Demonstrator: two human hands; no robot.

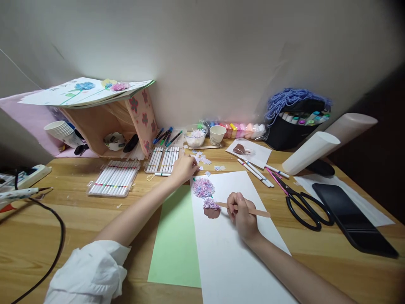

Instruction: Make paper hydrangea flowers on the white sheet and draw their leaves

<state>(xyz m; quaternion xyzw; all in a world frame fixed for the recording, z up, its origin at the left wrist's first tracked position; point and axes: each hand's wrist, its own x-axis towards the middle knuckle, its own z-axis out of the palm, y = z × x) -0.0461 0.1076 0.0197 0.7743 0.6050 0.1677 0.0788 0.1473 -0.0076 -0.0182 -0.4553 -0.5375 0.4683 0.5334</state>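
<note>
My right hand [243, 213] is closed around a flat wooden craft stick [261, 213], its far end touching a brown patch [211, 212] on the white paper [234, 261]. Small pale purple bits [211, 203] cover the upper part of that patch. Just above it is a round cluster of pink, blue and purple paper bits [203, 187]. My left hand [186, 168] reaches to the loose paper scraps [202, 158], fingertips pinched together; what is between them is hidden. Green paper [177, 249] lies partly beneath the white sheet.
Black-handled scissors [303, 207] and a phone [354, 219] lie at the right. Marker cases [114, 179] sit at the left, near a decorated box [144, 116]. Farther back are a paper cup [217, 134], a bowl of scraps [195, 138] and a sheet with brown paste [256, 156].
</note>
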